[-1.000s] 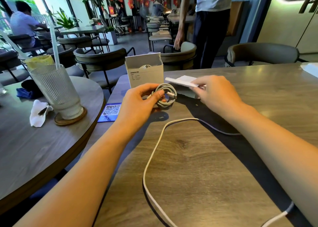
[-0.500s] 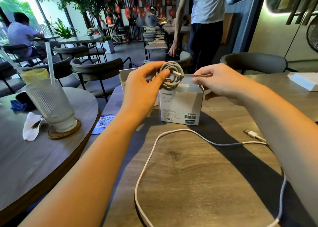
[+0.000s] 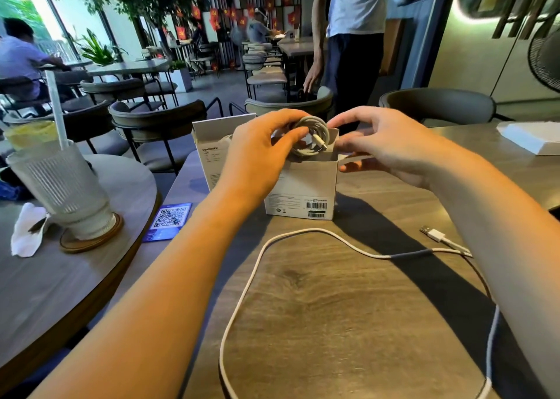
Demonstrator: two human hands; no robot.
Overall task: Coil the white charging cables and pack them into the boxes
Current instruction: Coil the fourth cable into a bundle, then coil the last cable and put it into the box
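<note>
A glass (image 3: pixel 60 186) with a straw stands on a coaster on the round side table, well apart from the work, so it cannot be knocked. Beyond the left arm a second box (image 3: pixel 209 153) stands open on the tabletop (image 3: pixel 348 307), something white just visible in its mouth; likely a cable already packed, though I cannot tell for sure. The left hand (image 3: pixel 257 156) grasps the coil (image 3: pixel 312 135) with fingers over its top and thumb below, clamping the loops so they do not spring apart. It holds the coil right at the open mouth of the box (image 3: pixel 303 186), partly inside, which suits lowering it straight in. The right hand (image 3: pixel 391 147) sits just beside the coil, fingers spread and loosely bent near the box's far edge and flap; probably steadying the opening, but whether it grips anything I cannot tell. A loose cable (image 3: pixel 303 235) sprawls uncoiled across the tabletop nearer the person, its plug (image 3: pixel 431 233) lying to the right, waiting its turn.
</note>
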